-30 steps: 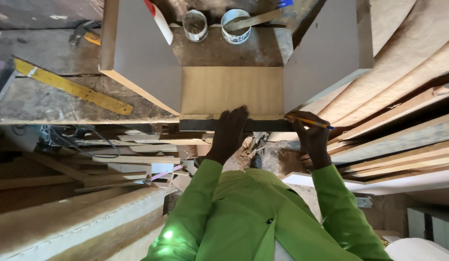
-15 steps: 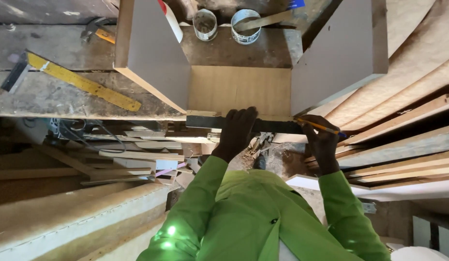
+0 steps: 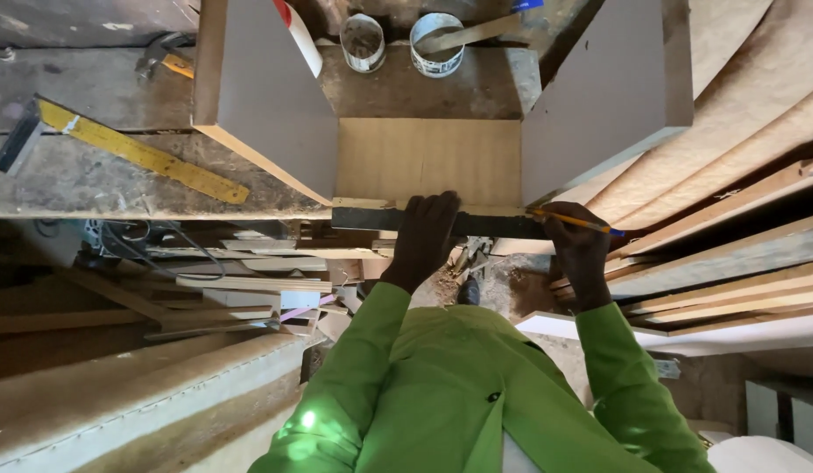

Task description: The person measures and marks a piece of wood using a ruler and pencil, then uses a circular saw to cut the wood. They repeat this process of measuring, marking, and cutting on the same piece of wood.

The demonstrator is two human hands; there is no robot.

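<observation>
Pencil [image 3: 575, 222] gripped in right hand [image 3: 580, 250]; left hand [image 3: 427, 235] flat on dark strip [image 3: 371, 217], grey panels [image 3: 266, 105] flanking.

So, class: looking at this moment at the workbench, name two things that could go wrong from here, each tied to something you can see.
1. The left hand alone presses the dark strip against the open wooden box; if it slips, the pencil in the right hand may mark off line.
2. Two open tins stand just behind the box; a nudge could tip them.
</observation>
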